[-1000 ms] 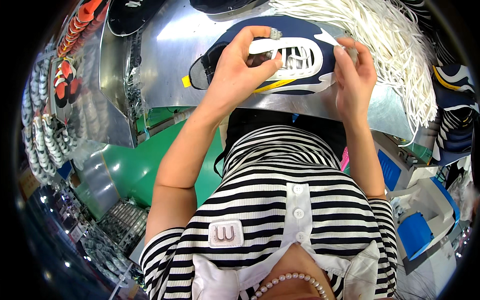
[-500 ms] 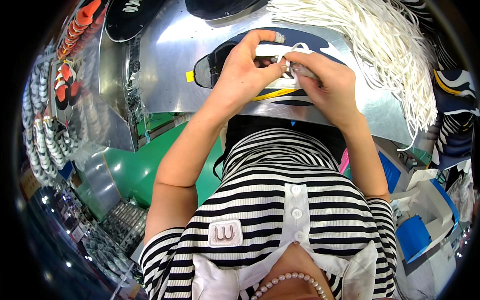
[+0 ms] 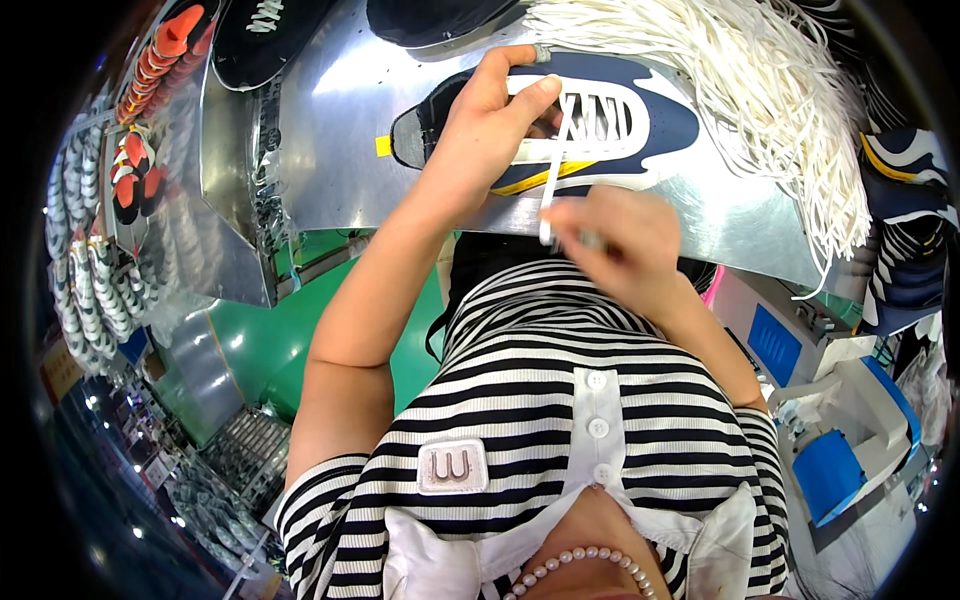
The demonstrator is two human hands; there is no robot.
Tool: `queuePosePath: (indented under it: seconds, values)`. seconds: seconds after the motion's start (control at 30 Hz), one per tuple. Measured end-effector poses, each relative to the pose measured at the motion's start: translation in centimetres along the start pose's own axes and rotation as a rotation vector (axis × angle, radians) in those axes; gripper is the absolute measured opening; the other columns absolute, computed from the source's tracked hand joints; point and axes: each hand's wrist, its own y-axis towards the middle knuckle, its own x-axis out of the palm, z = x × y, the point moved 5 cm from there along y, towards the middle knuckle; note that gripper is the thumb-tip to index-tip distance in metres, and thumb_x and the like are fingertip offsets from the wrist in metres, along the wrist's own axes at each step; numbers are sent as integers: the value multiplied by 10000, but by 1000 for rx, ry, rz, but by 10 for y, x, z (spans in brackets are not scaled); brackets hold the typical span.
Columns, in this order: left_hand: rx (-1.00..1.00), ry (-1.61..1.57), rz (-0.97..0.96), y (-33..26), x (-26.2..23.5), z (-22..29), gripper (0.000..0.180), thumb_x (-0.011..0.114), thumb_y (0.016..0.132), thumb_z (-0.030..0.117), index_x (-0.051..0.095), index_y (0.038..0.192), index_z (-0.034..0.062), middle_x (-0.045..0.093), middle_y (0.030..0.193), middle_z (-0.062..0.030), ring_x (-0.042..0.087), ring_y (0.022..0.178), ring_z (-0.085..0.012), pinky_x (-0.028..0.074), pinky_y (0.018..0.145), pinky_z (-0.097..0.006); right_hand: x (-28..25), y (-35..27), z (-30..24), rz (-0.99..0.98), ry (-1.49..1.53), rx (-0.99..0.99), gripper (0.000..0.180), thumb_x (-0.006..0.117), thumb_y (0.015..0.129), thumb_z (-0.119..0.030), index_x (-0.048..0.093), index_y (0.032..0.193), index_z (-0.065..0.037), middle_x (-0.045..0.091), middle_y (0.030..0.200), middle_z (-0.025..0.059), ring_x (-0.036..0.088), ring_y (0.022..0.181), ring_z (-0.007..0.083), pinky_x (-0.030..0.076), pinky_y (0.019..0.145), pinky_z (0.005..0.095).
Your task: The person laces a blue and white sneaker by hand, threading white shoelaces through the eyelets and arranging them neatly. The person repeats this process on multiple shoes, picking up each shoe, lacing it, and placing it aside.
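A navy, white and yellow shoe upper [image 3: 672, 122] lies on the metal table in front of me, toe to the right. Its front eyelets carry crossed white lacing. My left hand [image 3: 487, 125] grips the upper at the eyelet edge near the ankle opening, thumb on top and a wrapped fingertip at the far side. From the eyelets a white shoelace [image 3: 553, 180] runs taut toward me. Its near end is pinched in my right hand [image 3: 630, 240], which is blurred by motion just off the table's near edge.
A big bundle of white laces [image 3: 740, 110] spreads over the table's right side. More navy uppers [image 3: 905, 230] are stacked beyond it. Black shoe pieces [image 3: 265, 45] sit at the far left, near hanging orange parts [image 3: 165, 60]. A blue and white machine [image 3: 830, 470] stands lower right.
My right hand has moved from the eyelets toward my body, drawing the lace out straight. My left hand stays on the upper, its thumb now lying over the eyelet edge.
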Motion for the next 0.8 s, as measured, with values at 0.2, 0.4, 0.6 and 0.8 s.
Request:
queuePosePath:
  seconds: [0.2, 0.4, 0.6, 0.8]
  values:
    - [52, 149, 71, 14, -4, 1, 495, 605, 986, 273, 427, 1340, -24, 679, 972, -158, 647, 903, -188, 517, 800, -314, 8, 1, -10, -41, 115, -38, 253, 733, 722, 42, 726, 948, -72, 517, 610, 47, 466, 465, 139, 322, 437, 286]
    - [127, 317, -26, 1, -6, 10, 498, 571, 1006, 298, 415, 1381, 9, 691, 1044, -181, 652, 1004, -203, 495, 897, -321, 6, -6, 38, 50, 57, 258, 257, 711, 813, -3, 713, 1049, -104, 671, 851, 50, 593, 627, 118, 464, 538, 240]
    - [334, 650, -40, -60, -16, 29, 549, 713, 894, 121, 432, 1348, -5, 691, 1084, -191, 685, 966, -249, 524, 876, -340, -42, -31, 27, 104, 587, 845, 199, 698, 884, -60, 704, 1077, -13, 688, 925, -2, 598, 792, 63, 491, 721, 216]
    - [535, 861, 29, -62, 3, 22, 305, 730, 861, 108, 593, 1116, 9, 658, 851, -129, 638, 703, -239, 494, 657, -342, -2, -17, 47, 21, 119, 873, 168, 747, 864, -154, 720, 918, 2, 693, 765, 18, 576, 698, 36, 456, 627, 208]
